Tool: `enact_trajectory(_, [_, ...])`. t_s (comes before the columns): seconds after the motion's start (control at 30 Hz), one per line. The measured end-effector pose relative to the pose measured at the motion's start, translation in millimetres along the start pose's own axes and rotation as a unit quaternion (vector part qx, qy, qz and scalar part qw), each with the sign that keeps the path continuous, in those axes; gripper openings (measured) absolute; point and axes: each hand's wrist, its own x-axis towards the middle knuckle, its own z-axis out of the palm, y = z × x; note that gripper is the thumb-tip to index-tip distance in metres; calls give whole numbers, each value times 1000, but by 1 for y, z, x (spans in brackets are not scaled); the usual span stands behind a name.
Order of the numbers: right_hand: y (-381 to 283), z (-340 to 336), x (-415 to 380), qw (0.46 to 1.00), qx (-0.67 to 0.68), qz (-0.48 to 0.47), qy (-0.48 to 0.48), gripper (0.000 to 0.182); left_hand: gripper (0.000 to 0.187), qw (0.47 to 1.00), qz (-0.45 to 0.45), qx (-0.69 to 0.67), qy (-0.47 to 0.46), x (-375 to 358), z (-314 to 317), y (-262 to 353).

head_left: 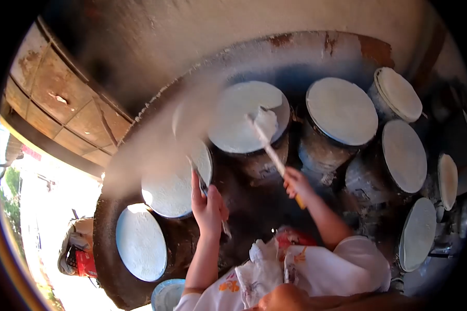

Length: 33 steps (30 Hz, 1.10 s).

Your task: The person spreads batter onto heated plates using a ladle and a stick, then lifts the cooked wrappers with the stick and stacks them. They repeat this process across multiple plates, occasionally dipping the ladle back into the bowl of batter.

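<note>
My right hand (297, 185) is wrapped round a long-handled tool (269, 149), whose pale, batter-covered end touches a white lump (265, 122) on the round griddle (233, 116) at the upper middle. White batter covers most of that griddle. My left hand (208, 207) holds a thin dark tool (198, 173) upright in front of the griddle (177, 186) to the left. That griddle also bears a white layer. Steam blurs the area above it.
More round griddles with white tops stand in an arc, at the lower left (141, 242), upper right (341, 111) and right (404, 156). A tiled ledge (62, 98) is at the left. A blue-rimmed bowl (168, 294) sits at the bottom.
</note>
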Motion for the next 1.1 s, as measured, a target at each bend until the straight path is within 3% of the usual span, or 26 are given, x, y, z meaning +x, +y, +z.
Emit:
enact_trajectory(0.2, [-79, -45, 75, 996, 64, -7, -57, 35, 55, 999, 8, 11, -31, 29, 48, -20])
enact_trajectory(0.3, [-87, -44, 90, 996, -41, -80, -24, 37, 55, 999, -5, 26, -37, 49, 78, -28])
enact_trajectory(0.33, [-88, -42, 61, 990, -119, -73, -27, 37, 56, 998, -20, 27, -50, 57, 85, -26])
enact_trajectory(0.37, [-81, -50, 38, 971, -218, -60, -81, 38, 57, 997, -34, 23, -59, 63, 93, -25])
enact_trajectory(0.4, [-71, -67, 23, 967, -203, -20, -151, 37, 58, 997, -46, 12, -63, 71, 102, -25])
enact_trajectory(0.47, [-66, -109, 37, 991, -122, -7, -58, 37, 57, 993, -93, 14, -73, 86, 123, -28])
enact_trajectory(0.57, [-102, -114, 102, 986, -129, -93, -58, 39, 53, 987, -134, -21, -86, 112, 164, -42])
enact_trajectory(0.6, [-108, -107, 122, 957, -236, -164, -18, 37, 50, 983, -155, -44, -88, 126, 176, -51])
enact_trajectory(0.63, [-100, -106, 135, 885, -335, -322, 34, 36, 49, 975, -181, -93, -94, 132, 181, -48])
enact_trajectory(0.67, [-88, -105, 143, 778, -421, -457, 87, 35, 48, 962, -214, -140, -97, 138, 183, -42])
enact_trajectory(0.7, [-106, -110, 115, 787, -426, -439, 79, 35, 49, 923, -245, -248, -161, 146, 174, -37])
enact_trajectory(0.73, [-109, -122, 101, 780, -460, -397, 145, 36, 50, 867, -279, -356, -209, 148, 157, -31])
enact_trajectory(0.8, [-100, -151, 93, 815, -448, -323, 176, 36, 40, 836, -309, -394, -223, 151, 149, -20])
enact_trajectory(0.83, [-77, -144, 105, 819, -382, -396, 164, 36, 35, 846, -313, -378, -209, 159, 154, -26])
enact_trajectory(0.87, [-77, -132, 104, 790, -448, -388, 154, 36, 31, 856, -313, -362, -196, 167, 161, -37])
enact_trajectory(0.93, [-95, -118, 113, 767, -521, -359, 104, 37, 20, 802, -388, -433, -134, 187, 167, -62])
enact_trajectory(1.0, [-112, -130, 132, 766, -483, -406, 122, 33, 10, 741, -433, -500, -119, 204, 170, -68])
enact_trajectory(1.07, [-109, -145, 149, 773, -481, -393, 131, 29, 13, 674, -471, -561, -102, 188, 150, -63])
enact_trajectory(1.1, [-108, -141, 140, 778, -484, -391, 88, 29, 21, 676, -483, -550, -81, 185, 150, -56])
